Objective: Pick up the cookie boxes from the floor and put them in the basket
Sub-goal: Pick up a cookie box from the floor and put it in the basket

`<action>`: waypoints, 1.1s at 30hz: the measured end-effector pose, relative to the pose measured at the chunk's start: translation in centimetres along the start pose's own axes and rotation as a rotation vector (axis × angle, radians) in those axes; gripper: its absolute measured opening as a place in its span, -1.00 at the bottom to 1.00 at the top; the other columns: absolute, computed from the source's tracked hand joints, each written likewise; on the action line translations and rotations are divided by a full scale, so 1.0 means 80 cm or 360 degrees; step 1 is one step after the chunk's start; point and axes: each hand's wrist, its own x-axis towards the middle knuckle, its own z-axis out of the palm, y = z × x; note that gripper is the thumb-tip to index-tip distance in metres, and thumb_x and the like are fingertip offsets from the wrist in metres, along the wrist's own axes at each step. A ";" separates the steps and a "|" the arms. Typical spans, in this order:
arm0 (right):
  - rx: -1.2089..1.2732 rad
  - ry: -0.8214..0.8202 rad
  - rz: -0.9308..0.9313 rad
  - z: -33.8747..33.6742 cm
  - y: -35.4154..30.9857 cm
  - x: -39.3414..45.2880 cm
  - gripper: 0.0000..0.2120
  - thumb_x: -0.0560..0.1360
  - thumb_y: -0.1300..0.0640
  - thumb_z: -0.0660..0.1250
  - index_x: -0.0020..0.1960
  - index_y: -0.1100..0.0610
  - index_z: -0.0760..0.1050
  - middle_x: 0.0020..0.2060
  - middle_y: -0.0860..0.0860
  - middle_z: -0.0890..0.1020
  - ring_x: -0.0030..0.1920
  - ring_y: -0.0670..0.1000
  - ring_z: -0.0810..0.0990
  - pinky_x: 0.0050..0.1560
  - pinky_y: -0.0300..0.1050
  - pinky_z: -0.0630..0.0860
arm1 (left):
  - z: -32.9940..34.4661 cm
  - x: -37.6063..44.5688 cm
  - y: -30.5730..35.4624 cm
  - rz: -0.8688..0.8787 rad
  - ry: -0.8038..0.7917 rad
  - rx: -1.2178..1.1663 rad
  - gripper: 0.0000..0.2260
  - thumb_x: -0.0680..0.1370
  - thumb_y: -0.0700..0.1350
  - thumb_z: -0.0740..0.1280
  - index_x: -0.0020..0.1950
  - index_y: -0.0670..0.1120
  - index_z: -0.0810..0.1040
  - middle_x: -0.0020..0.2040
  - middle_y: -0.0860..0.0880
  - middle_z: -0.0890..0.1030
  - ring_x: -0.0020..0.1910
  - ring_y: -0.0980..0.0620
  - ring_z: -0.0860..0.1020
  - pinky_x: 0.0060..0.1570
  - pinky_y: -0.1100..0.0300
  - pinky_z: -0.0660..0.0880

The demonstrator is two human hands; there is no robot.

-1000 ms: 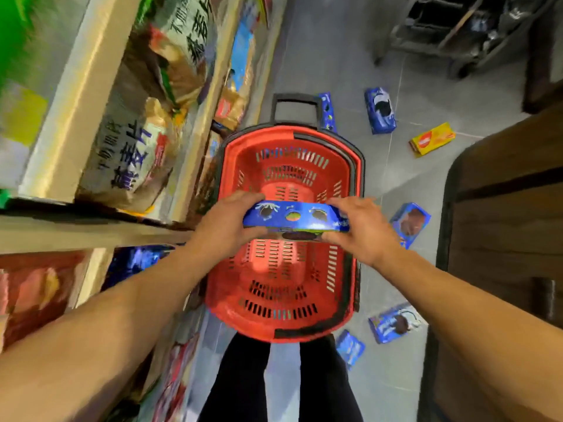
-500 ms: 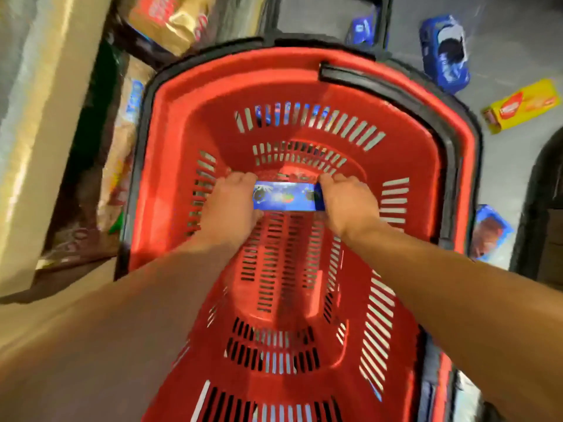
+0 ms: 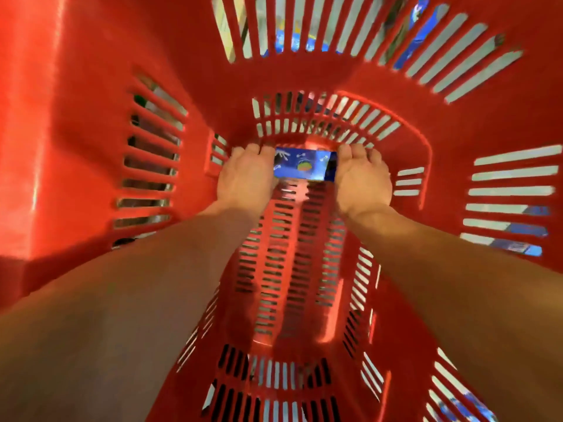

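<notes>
A blue cookie box (image 3: 304, 164) is held by its ends, fingers curled round it, between the left hand (image 3: 246, 175) and right hand (image 3: 362, 178) deep inside the red basket (image 3: 91, 117)

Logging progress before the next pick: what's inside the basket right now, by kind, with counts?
Blue cookie box: 1, held between the left hand and right hand at the far end of the red basket.
Hands in the basket: 2.
Total: 3.
Blue shapes outside show through the slots, too unclear to count.

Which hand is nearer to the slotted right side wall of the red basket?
Right. The right hand holds the blue cookie box's right end, beside that wall; the left hand holds the opposite end.
</notes>
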 end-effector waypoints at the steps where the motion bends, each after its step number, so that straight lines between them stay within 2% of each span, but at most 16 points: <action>1: 0.0028 -0.0016 0.0012 0.002 0.001 -0.002 -0.54 0.52 0.27 0.19 0.42 0.19 0.24 0.35 0.17 0.40 0.39 0.27 0.31 0.30 0.10 0.35 | -0.001 -0.002 0.001 0.0009 -0.0001 -0.0008 -0.62 0.48 -0.08 0.40 0.24 -0.17 0.43 0.15 -0.19 0.50 0.15 -0.23 0.43 0.11 -0.05 0.39; 4: 0.0124 -0.0063 0.0026 -0.006 0.003 -0.029 -0.43 0.49 0.25 0.25 0.47 0.17 0.19 0.40 0.17 0.34 0.43 0.27 0.26 0.38 0.11 0.31 | -0.018 -0.020 0.004 0.0087 -0.0009 -0.0150 -0.49 0.46 -0.11 0.42 0.37 -0.15 0.37 0.23 -0.17 0.47 0.19 -0.22 0.43 0.22 -0.03 0.38; 9: 0.0345 -0.0087 0.0005 -0.079 -0.004 -0.131 -0.52 0.54 0.15 0.21 0.45 0.12 0.25 0.39 0.14 0.35 0.37 0.23 0.32 0.36 0.08 0.33 | -0.099 -0.095 0.018 0.0272 -0.0003 -0.0364 -0.50 0.43 -0.10 0.37 0.36 -0.12 0.42 0.24 -0.15 0.53 0.20 -0.20 0.50 0.25 -0.04 0.42; 12: 0.0464 -0.0107 -0.0011 -0.149 -0.007 -0.219 -0.46 0.49 0.10 0.32 0.43 0.13 0.28 0.37 0.12 0.36 0.36 0.22 0.32 0.33 0.06 0.37 | -0.173 -0.161 0.033 0.0345 0.0001 -0.0390 -0.54 0.42 -0.09 0.37 0.31 -0.15 0.48 0.16 -0.21 0.58 0.14 -0.25 0.53 0.18 -0.05 0.45; 16: 0.0517 -0.0078 -0.0043 -0.258 0.004 -0.345 -0.32 0.42 0.00 0.43 0.45 0.17 0.26 0.36 0.14 0.38 0.36 0.20 0.33 0.41 0.00 0.27 | -0.301 -0.246 0.060 0.0541 -0.0028 -0.0300 -0.61 0.41 -0.11 0.41 0.22 -0.16 0.53 0.05 -0.25 0.62 0.04 -0.28 0.57 0.06 -0.08 0.48; 21: 0.0659 -0.0005 0.0143 -0.358 0.036 -0.505 -0.36 0.39 0.00 0.43 0.38 0.19 0.32 0.31 0.18 0.41 0.33 0.24 0.36 0.37 0.04 0.32 | -0.428 -0.358 0.096 0.0762 -0.0113 -0.0127 -0.53 0.42 -0.04 0.42 0.29 -0.16 0.48 0.16 -0.24 0.58 0.13 -0.27 0.53 0.14 -0.05 0.44; 24: 0.0732 0.0040 0.0246 -0.384 0.051 -0.577 -0.37 0.38 -0.02 0.43 0.37 0.17 0.33 0.28 0.17 0.43 0.30 0.24 0.39 0.32 0.09 0.38 | -0.474 -0.421 0.124 0.0861 -0.0163 -0.0179 -0.48 0.40 -0.01 0.37 0.33 -0.14 0.46 0.21 -0.21 0.57 0.19 -0.23 0.52 0.23 -0.04 0.43; 29: 0.0820 0.0130 0.0357 -0.394 0.063 -0.712 -0.34 0.41 -0.02 0.44 0.40 0.19 0.32 0.30 0.17 0.42 0.33 0.22 0.36 0.34 0.00 0.29 | -0.514 -0.535 0.176 0.1052 -0.0075 -0.0183 -0.48 0.41 -0.04 0.42 0.32 -0.21 0.48 0.24 -0.24 0.56 0.22 -0.21 0.52 0.27 0.06 0.31; 33: 0.0916 0.0284 0.0410 -0.360 0.070 -0.811 -0.36 0.38 -0.03 0.46 0.36 0.20 0.37 0.26 0.16 0.46 0.31 0.23 0.41 0.31 0.07 0.39 | -0.509 -0.621 0.199 0.1249 -0.0084 -0.0177 -0.45 0.41 0.07 0.29 0.30 -0.23 0.51 0.23 -0.21 0.58 0.21 -0.18 0.55 0.27 -0.02 0.42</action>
